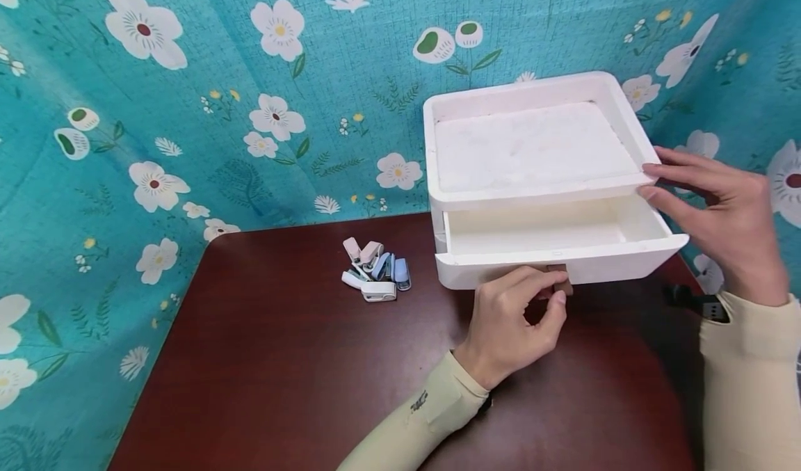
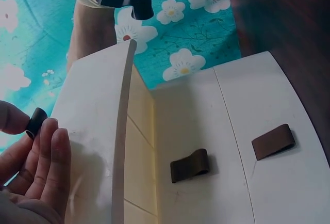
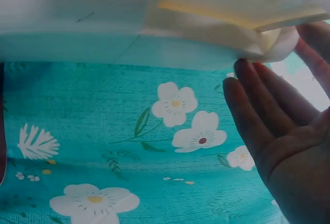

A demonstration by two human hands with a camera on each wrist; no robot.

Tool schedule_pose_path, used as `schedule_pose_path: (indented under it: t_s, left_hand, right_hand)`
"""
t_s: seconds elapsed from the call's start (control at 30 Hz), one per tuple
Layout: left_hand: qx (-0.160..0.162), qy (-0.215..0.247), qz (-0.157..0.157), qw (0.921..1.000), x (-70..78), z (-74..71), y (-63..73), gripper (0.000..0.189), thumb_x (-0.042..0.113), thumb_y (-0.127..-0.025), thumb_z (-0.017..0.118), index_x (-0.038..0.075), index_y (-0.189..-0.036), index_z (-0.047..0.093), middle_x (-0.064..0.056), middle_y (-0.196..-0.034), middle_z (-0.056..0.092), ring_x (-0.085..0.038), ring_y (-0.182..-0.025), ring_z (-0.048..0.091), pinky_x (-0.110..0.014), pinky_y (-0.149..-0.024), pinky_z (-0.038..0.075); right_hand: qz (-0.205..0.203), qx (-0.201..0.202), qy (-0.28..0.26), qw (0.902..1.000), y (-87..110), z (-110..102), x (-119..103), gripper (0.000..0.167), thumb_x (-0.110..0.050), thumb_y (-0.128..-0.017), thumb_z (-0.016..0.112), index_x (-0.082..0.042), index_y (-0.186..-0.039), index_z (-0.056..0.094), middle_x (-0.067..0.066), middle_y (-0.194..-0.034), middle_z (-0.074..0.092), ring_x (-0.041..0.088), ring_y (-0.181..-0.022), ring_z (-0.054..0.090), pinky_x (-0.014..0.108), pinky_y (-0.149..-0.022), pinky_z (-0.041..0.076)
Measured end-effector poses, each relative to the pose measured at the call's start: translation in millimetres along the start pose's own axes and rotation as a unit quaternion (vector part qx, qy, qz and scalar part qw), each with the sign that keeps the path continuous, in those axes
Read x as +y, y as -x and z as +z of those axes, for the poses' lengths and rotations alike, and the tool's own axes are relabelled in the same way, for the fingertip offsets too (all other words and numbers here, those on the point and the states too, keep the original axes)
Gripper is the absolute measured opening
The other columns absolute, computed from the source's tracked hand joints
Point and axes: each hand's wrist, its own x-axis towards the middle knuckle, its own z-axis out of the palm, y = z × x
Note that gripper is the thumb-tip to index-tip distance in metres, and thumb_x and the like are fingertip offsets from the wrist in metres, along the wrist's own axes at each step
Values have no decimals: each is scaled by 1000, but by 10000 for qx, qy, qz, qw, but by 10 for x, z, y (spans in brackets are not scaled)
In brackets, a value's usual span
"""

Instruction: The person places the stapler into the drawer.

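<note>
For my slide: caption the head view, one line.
Left hand pinches the brown tab of an open drawer; right hand holds a corner of the white cabinet.

The dark reddish-brown tabletop (image 1: 281, 366), its far left corner rounded, is topped with a glossy surface in which a pale patch of light is reflected. Toward its far right, a white drawer unit (image 1: 538, 144) is set, its shallow tray-like top framed by a raised rim and its upper drawer pulled out. Left of the unit and near it, small pink, blue and white clipper-like objects (image 1: 380, 268) are clustered, some overlapped by others.
</note>
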Motion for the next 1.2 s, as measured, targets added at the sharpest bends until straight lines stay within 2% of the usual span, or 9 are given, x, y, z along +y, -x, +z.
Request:
schedule_pose_path:
  t_s: [0.03, 0.13, 0.23, 0.37, 0.43, 0.53, 0.87, 1.0, 1.2]
  left_hand:
    - [0, -4, 3, 10000, 7, -4, 5, 20, 7, -91, 66, 9, -107, 79, 5, -92, 77, 3, -80, 68, -1, -82, 46]
    - [-1, -7, 4, 10000, 25, -13, 15, 20, 7, -91, 66, 9, -106, 79, 6, -92, 77, 3, -81, 68, 0, -82, 46]
    - [1, -39, 14, 10000, 34, -19, 23, 20, 7, -91, 66, 9, -106, 79, 6, -91, 77, 3, -80, 69, 0, -82, 46]
    - [-1, -41, 15, 10000, 36, -21, 32, 20, 7, -91, 66, 9, -106, 79, 5, -91, 77, 4, -80, 68, 0, -81, 45]
    - [11, -35, 24, 10000, 35, -21, 32, 20, 7, -90, 66, 8, -106, 79, 5, -91, 77, 4, -80, 68, 0, -81, 46]
    - [24, -39, 53, 10000, 35, -19, 31, 20, 7, -90, 66, 8, -106, 79, 5, -91, 77, 4, -80, 68, 0, -82, 46]
    - [-18, -119, 146, 9998, 93, -12, 40, 19, 9, -90, 66, 9, -105, 79, 7, -91, 77, 4, -81, 70, 0, -82, 45]
    - [44, -273, 118, 9995, 152, -26, 59, 18, 9, -87, 68, 12, -101, 80, 9, -89, 76, 6, -77, 68, 1, -78, 42]
    - [-52, -427, 166, 9989, 251, -56, 107, 15, 12, -87, 69, 13, -98, 79, 10, -88, 76, 8, -75, 66, 2, -77, 41]
  right_hand:
    - [17, -5, 8, 10000, 2, 4, -15, 40, -7, -92, 79, -10, -131, 73, -18, -146, 62, -4, -134, 58, 26, -111, 43]
    - [208, -22, -42, 9998, 4, 14, -56, 42, -8, -91, 79, -8, -132, 72, -16, -145, 63, -14, -117, 61, 12, -95, 48]
    - [781, 2, -191, 9968, 22, 20, -102, 45, -15, -91, 80, -13, -136, 71, -17, -140, 67, -18, -99, 61, 1, -78, 46]
    - [1464, 137, -342, 9885, 38, 37, -144, 52, -27, -90, 82, -22, -140, 68, -20, -131, 71, -15, -94, 64, 2, -73, 46]
    - [1565, 208, -367, 9868, 28, 51, -145, 54, -30, -90, 82, -22, -141, 67, -19, -131, 71, -15, -95, 64, 3, -73, 46]
    - [1622, 296, -391, 9855, 23, 61, -129, 54, -30, -90, 82, -22, -141, 67, -20, -131, 71, -16, -94, 64, 2, -72, 46]
    - [1312, 430, -705, 9879, 27, 35, -59, 50, -18, -89, 83, -18, -137, 70, -19, -127, 73, -14, -95, 67, 3, -76, 48]
    - [1304, 398, -606, 9888, 9, 39, -48, 50, -20, -89, 83, -19, -137, 70, -18, -129, 73, -16, -94, 66, 2, -75, 47]
    - [1329, 334, -460, 9895, -4, 45, -34, 50, -23, -90, 82, -21, -138, 70, -17, -130, 73, -19, -93, 65, 1, -73, 46]
